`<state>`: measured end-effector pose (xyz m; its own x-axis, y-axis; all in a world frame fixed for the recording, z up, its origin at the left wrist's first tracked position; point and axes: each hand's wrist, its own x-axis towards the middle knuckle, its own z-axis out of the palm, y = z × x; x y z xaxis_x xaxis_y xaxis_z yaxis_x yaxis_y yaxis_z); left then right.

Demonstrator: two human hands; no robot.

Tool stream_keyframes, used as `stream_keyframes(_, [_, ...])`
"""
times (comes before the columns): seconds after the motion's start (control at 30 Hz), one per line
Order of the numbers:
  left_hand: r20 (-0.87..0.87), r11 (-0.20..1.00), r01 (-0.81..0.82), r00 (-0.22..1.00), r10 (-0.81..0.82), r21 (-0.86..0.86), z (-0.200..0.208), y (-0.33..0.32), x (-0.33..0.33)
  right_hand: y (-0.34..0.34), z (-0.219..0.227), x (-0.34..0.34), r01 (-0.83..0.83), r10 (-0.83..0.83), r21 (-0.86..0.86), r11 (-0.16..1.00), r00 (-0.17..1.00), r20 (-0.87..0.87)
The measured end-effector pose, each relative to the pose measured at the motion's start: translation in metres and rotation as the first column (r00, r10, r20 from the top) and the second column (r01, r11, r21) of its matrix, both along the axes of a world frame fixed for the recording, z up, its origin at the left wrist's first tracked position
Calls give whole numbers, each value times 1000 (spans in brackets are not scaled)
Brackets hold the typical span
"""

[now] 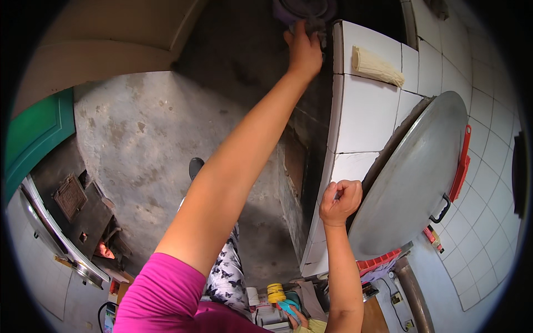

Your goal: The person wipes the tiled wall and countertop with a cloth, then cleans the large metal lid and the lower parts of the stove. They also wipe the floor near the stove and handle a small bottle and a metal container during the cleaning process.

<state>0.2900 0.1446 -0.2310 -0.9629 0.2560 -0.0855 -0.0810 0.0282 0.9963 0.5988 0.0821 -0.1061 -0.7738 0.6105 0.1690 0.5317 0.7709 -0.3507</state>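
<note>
Purple basin [284,13] is sitting far end; L hand [304,49], grip part-closed, is holding grey rag [316,26] by it. R hand [341,203] is making fist, contents unclear, nr tiled table [366,114]; lid [413,177] is lying R.

The left arm [233,158] extends obliquely forward and rightward, nearly straight at the elbow; the left hand [304,53] shows its back, fingers directed away from the body. The right forearm [344,272] points forward, the right hand [340,204] closed in a fist.
</note>
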Motion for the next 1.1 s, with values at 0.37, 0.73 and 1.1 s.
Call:
stream_keyframes(0.37, [118, 943, 327, 936, -332, 55, 34, -127, 196, -2, -2, 9, 31, -32, 29, 999, 999, 34])
stream_keyframes(0.73, [-69, 999, -16, 998, 14, -28, -44, -2, 9, -4, -1, -3, 24, -25, -32, 999, 999, -21])
stream_keyframes(1.1, [48, 891, 454, 890, -453, -1, -113, -138, 186, -7, 3, 0, 90, -90, -7, 996, 996, -29])
